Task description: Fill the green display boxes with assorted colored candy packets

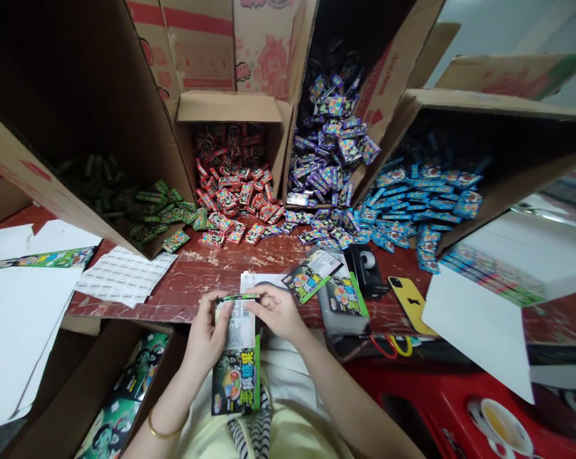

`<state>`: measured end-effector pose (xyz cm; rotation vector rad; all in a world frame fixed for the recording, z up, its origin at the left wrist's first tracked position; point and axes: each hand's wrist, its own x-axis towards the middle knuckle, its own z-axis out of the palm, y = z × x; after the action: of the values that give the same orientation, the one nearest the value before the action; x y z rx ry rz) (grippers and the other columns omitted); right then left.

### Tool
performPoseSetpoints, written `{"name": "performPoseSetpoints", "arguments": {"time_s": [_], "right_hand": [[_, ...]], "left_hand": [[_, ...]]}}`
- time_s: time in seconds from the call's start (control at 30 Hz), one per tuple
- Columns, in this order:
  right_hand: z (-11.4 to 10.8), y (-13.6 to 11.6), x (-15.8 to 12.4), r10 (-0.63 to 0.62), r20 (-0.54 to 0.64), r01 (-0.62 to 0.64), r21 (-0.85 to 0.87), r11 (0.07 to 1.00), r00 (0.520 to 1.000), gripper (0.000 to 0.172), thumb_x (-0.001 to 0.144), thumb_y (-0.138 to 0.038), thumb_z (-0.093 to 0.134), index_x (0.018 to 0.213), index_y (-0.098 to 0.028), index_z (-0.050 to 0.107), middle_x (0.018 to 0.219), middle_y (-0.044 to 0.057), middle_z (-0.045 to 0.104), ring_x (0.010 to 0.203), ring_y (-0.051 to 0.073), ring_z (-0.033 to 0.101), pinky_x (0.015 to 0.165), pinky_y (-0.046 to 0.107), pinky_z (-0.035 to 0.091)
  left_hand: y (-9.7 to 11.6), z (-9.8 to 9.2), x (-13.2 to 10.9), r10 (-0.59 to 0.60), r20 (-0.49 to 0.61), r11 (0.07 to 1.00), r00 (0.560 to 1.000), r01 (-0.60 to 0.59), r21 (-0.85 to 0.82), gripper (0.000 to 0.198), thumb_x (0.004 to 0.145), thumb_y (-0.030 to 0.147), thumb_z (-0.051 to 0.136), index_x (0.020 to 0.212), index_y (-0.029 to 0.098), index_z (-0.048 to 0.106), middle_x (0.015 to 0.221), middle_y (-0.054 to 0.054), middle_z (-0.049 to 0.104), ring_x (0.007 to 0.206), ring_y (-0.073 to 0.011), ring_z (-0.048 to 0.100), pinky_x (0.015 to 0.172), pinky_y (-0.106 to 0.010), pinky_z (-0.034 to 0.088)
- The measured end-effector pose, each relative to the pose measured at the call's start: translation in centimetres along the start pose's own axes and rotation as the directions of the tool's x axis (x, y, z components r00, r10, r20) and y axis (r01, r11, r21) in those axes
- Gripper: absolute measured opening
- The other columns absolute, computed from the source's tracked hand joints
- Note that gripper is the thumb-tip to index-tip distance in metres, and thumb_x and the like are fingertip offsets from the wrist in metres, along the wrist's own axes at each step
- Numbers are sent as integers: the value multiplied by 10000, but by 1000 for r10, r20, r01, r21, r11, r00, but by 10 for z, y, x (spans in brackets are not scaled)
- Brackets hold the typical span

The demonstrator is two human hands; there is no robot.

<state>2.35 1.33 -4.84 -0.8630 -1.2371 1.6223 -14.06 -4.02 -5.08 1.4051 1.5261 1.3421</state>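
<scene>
Carton (235,386) in black and green, flat and oblong, has its long axis running from the far end, at the fingers, back toward the person's body; its pale label panel lies nearer the far end, and the large colourful lettering runs lengthwise along the right side of the nearer part. Both hands are closed in narrow grips on that far end: the left hand (205,328) has its thumb laid on the label side at the left corner, while the right hand (277,312) pinches the top edge at the right corner between thumb and fingers. How the fingers behind the carton are placed cannot be told. The carton lies between the hands at its far end, and the rest extends nearer the body than they do, over the person's clothing (288,408) and past the near edge of the red-brown surface (196,264). To the right of the hands, two similar cartons (346,296) overlap beside a black tape dispenser (368,274), with a yellow phone (409,305) farther right. Beyond them, red packets (240,194) spill from a cardboard box (228,107).
</scene>
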Motion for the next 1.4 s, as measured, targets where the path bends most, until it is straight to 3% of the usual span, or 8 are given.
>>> {"name": "performPoseSetpoints", "arguments": {"time_s": [0.2,0.63,0.77,0.9,1.0,1.07,1.23,1.4], "right_hand": [[-7,-12,3,26,72,-25,-6,1000,997,480,553,-301,844,756,-202,421,679,-77,544,484,28,489,470,153,387],[-6,-12,-3,-13,102,18,-48,999,995,410,572,-276,843,785,-187,504,697,-45,574,538,58,556,523,178,452],[9,-8,-8,-90,-7,90,8,996,996,430,637,-328,802,918,-218,497,865,30,656,726,136,647,678,274,531],[28,5,-8,-208,-42,205,-68,976,977,238,760,-352,685,905,-205,567,1000,94,641,951,196,633,828,334,516],[36,15,-3,-306,-31,300,-134,945,951,164,796,-295,634,919,-201,579,981,85,631,950,189,621,837,324,504],[37,17,0,-320,-39,311,-161,937,946,173,811,-273,622,964,-200,585,920,69,647,889,174,629,815,316,504],[37,3,5,-297,-33,286,-188,940,954,145,717,-303,738,679,-186,662,773,53,658,754,173,630,710,306,512],[38,-12,12,-62,-23,60,-75,995,998,211,679,-361,751,780,-180,712,761,47,702,695,169,650,678,305,529]], "left_hand": [[7,-1,-2,20,-14,1000,1000,-21,-16,242,868,369,530,1055,218,498,922,-31,577,814,-168,576,750,-266,448],[3,-5,-6,-13,17,1000,1000,13,-15,233,855,361,548,1044,224,531,834,-5,575,652,-131,539,600,-225,438],[3,-7,-2,-37,-16,999,999,37,-32,224,836,375,575,990,213,570,808,-10,612,696,-155,584,628,-244,461],[-2,-5,0,48,-126,986,991,-67,-153,180,824,341,605,936,201,585,1013,-75,657,1004,-212,605,891,-333,457],[-6,-6,-3,-19,-201,952,979,-43,-302,331,797,303,655,1082,229,504,997,-58,679,969,-189,633,882,-340,472],[-5,-9,-4,-73,-170,949,983,16,-316,382,778,308,677,1111,219,511,964,-57,691,933,-185,643,859,-333,484],[7,-21,-1,-145,-45,961,988,130,-243,243,685,360,750,815,165,688,914,-83,701,890,-218,642,797,-310,513],[15,-25,5,-315,-88,911,945,274,-309,310,690,391,748,891,160,701,802,-54,723,696,-172,654,618,-238,515]]}}
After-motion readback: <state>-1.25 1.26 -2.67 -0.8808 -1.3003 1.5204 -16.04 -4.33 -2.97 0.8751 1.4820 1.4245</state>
